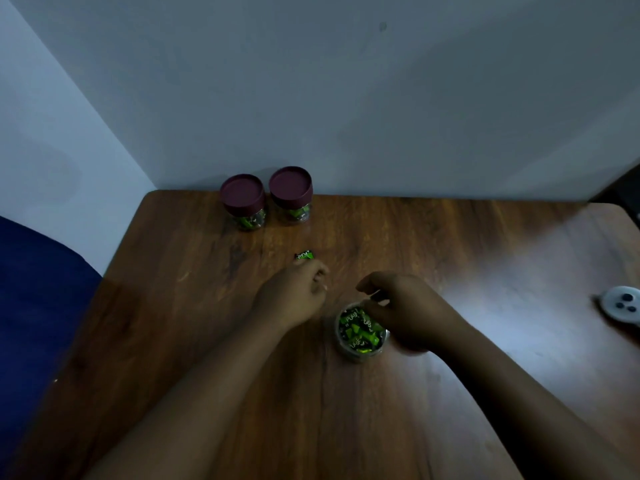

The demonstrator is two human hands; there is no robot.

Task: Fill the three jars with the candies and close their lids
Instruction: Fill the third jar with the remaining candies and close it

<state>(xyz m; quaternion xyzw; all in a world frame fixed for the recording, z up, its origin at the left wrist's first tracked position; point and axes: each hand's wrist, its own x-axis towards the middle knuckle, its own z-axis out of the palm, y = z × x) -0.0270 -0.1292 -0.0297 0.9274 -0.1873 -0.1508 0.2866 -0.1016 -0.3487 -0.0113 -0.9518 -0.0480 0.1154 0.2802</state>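
Both forearms reached in from the near edge across the wooden counter point(450, 244), the largest thing in view. Against the wall at its far edge stood two closed jars point(243, 202), side by side, each with a maroon lid on and green candies showing through the clear wall; those two looked finished. Nearer, between the hands, the open jar point(360, 336) sat upright, lidless and filled almost to the rim with green wrapped candies. The right hand point(405, 306) hovered over its right rim, fingers curled; whether they pinched a candy could not be told in the dim light. The left hand point(294, 292) lay on the counter to the jar's left, fingers curled loosely toward one loose candy point(304, 255) at its fingertips, not clearly gripping it. No third lid was visible. What remained, by my judgement, was that last candy and capping the third jar. A small grey device point(621, 303) rested at the counter's right edge.
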